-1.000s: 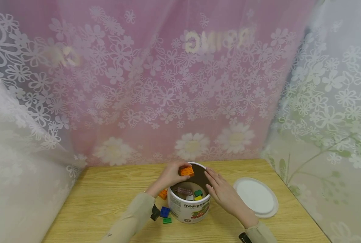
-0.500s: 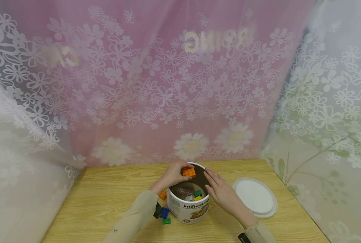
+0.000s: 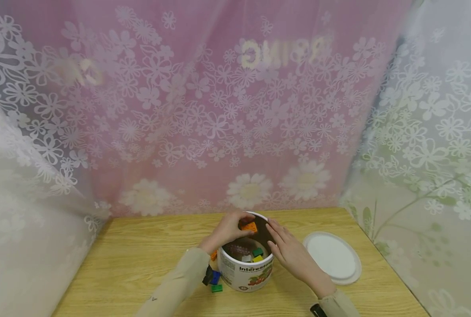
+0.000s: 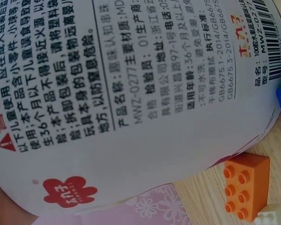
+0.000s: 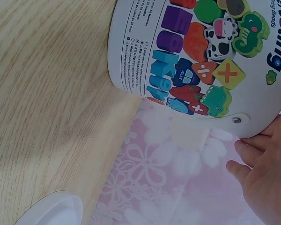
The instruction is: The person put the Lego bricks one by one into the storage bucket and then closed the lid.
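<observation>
A white round tub (image 3: 247, 275) with printed labels stands uncovered on the wooden table. Over its left rim reaches my left hand (image 3: 229, 229), pinching an orange toy brick (image 3: 249, 227) between thumb and fingers inside the mouth. My right hand (image 3: 292, 255) rests its straight fingers on the tub's right rim; the right wrist view shows those fingers (image 5: 253, 152) against the outer wall. Inside the tub lie a green brick (image 3: 257, 252), a yellow brick (image 3: 257, 259), a white piece (image 3: 246, 258) and a pinkish studded piece (image 3: 240, 249).
Left of the tub are a blue brick (image 3: 215, 277), a flat green brick (image 3: 217, 288) and another orange brick (image 4: 246, 187) beside a small white brick (image 4: 271, 215). A white lid (image 3: 332, 257) lies to the right. Floral curtains (image 3: 227, 132) enclose the table (image 3: 140, 255).
My left hand has moved slightly right and further into the tub with the orange brick, which sits lower and is more covered by the fingers. The right hand stays on the rim.
</observation>
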`<state>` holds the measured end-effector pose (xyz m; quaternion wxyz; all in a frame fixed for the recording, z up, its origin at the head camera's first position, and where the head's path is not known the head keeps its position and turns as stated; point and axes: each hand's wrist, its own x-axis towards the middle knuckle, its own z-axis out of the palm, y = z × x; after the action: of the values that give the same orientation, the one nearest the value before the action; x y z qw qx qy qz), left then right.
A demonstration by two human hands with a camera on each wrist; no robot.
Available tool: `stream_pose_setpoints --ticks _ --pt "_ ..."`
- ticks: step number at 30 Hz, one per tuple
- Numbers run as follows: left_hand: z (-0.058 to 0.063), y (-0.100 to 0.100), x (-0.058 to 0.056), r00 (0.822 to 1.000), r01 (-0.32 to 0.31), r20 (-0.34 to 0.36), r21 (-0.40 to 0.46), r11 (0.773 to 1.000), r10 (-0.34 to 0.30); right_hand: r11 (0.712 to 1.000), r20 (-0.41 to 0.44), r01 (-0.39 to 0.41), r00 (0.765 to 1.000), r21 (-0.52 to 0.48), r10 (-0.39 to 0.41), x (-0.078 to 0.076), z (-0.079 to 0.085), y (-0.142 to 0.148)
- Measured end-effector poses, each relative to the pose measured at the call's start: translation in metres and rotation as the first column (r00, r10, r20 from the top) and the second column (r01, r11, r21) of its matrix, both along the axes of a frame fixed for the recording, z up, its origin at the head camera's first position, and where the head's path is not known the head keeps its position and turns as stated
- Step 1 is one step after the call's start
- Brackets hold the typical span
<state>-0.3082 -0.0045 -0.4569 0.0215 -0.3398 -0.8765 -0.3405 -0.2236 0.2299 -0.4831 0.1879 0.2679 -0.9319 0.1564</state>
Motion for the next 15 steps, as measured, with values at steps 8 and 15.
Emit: stream_pose_setpoints --ticks 8,15 --pt "0.001 -0.004 0.000 1.000 -0.016 -0.010 0.112 0.994 0.017 1.000 -0.016 -0.006 1.000 0.025 0.006 -0.001 -0.001 0.000" --pt "0.008 -0.012 0.002 0.998 -0.030 -0.051 0.225 0.974 0.043 1.000 -0.038 -0.005 0.999 0.015 0.005 0.000 0.000 0.000"
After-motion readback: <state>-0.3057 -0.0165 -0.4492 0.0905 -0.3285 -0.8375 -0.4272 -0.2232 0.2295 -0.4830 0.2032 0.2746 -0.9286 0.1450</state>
